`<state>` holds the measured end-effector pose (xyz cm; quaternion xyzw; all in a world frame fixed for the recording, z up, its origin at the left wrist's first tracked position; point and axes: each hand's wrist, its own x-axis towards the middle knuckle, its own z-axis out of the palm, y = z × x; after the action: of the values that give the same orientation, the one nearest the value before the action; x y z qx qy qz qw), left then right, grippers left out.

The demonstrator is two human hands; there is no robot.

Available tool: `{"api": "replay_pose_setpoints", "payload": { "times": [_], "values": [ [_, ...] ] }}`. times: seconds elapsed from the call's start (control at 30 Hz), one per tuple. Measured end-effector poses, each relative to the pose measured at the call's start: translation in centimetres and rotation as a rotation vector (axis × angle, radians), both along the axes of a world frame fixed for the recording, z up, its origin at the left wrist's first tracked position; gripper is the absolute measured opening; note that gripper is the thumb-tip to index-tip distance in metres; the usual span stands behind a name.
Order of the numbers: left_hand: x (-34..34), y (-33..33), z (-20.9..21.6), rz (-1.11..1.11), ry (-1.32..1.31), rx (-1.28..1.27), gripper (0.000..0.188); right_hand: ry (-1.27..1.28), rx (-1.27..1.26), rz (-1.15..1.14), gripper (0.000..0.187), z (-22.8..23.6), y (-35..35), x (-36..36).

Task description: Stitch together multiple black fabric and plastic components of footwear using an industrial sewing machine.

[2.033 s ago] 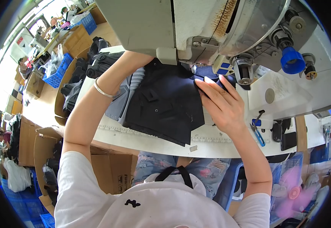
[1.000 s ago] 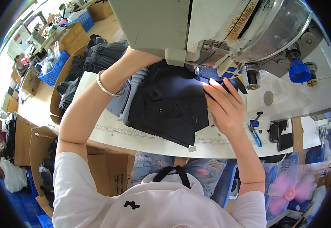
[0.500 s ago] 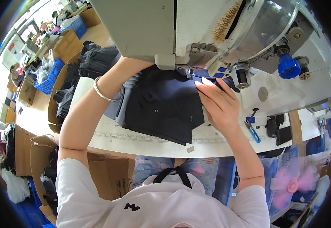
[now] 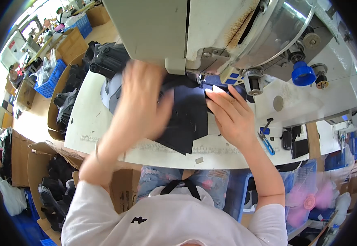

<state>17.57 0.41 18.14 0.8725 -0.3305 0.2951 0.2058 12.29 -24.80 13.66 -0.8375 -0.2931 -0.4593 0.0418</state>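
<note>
A dark navy-black fabric piece [image 4: 188,119] lies on the white sewing table, its far edge under the presser foot [image 4: 199,78] of a sewing machine [image 4: 154,30]. My right hand [image 4: 232,117] rests flat at the fabric's right side, just right of the foot, with fingers stretched out. Over the fabric's left part is my left hand [image 4: 142,100], smeared by motion, its thumb apart from the rest. Whether it touches the cloth cannot be made out. Grey material [image 4: 111,93] shows left of this hand, partly hidden by it.
Dark padded pieces [image 4: 108,59] are heaped at the table's far left, beside open cardboard boxes [image 4: 55,119] of dark items. Blue-handled snips [image 4: 267,143] and a black phone-like object [image 4: 300,149] lie at right. A pink fan [image 4: 309,202] spins at lower right.
My left hand has come out from behind the machine head and moved nearer over the fabric. The fabric's near edge has shifted slightly left in view. My right hand stays beside the foot.
</note>
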Motion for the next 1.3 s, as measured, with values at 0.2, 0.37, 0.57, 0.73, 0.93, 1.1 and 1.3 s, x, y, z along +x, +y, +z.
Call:
{"api": "replay_pose_setpoints", "payload": {
  "times": [0.2,0.37,0.57,0.73,0.93,1.1,1.3],
  "values": [
    [-6.0,-2.2,-3.4,-0.175,-0.205,0.106,0.043,-0.071,-0.084,-0.031,0.015,0.4,0.5,-0.6],
    [-4.3,-1.7,2.2,-0.173,0.316,-0.377,0.021,-0.053,-0.098,-0.059,0.013,0.5,0.7,-1.2],
    [-4.9,-2.1,-1.4,-0.221,-0.088,-0.172,0.027,-0.02,-0.164,0.008,0.016,0.7,0.1,-0.4],
    [-5.7,-3.3,-3.7,-0.142,-0.24,-0.129,0.032,0.009,-0.135,-0.003,0.016,-0.1,-0.2,-0.6],
    [-5.4,-3.6,-4.8,-0.129,-0.311,-0.128,0.029,-0.006,-0.158,-0.036,0.018,-0.1,-0.2,-0.7],
    [-3.9,-3.2,-4.9,-0.166,-0.331,-0.141,0.026,0.001,-0.149,-0.094,0.017,0.3,0.8,-0.8],
    [-2.8,-2.4,-4.9,-0.211,-0.355,-0.122,0.022,-0.028,-0.134,-0.129,0.014,0.5,1.8,-0.8]
  ]
}}
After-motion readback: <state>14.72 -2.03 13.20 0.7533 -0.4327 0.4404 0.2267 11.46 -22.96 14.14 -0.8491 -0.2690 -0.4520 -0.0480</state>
